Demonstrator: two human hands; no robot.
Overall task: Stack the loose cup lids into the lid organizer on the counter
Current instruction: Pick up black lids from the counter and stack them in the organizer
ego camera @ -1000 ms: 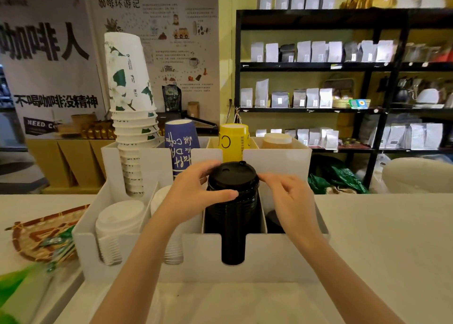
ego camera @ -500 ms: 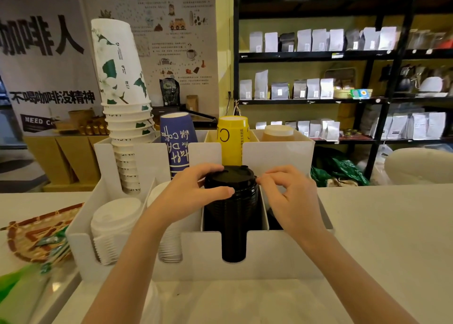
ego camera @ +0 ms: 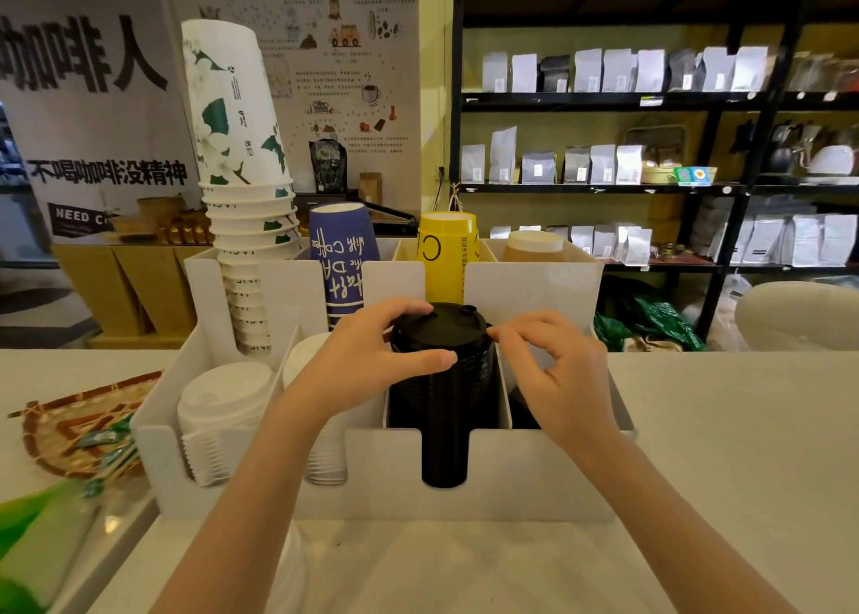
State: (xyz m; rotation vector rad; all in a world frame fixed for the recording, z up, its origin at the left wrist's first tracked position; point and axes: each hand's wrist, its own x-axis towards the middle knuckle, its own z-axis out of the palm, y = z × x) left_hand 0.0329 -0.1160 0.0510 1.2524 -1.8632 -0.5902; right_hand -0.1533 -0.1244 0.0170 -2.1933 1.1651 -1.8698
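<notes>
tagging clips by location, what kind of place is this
Most likely a coffee shop service counter. A white lid organizer holds a black lid stack and paper cup stacks, the shelving carries sealed bags like coffee packs, and a wall poster shows coffee drawings.

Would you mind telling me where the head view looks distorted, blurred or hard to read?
Head view: wide-angle bending bows the black shelving and counter edges; the green packet at lower left is smeared; the black lid stack loses detail in shadow.
</notes>
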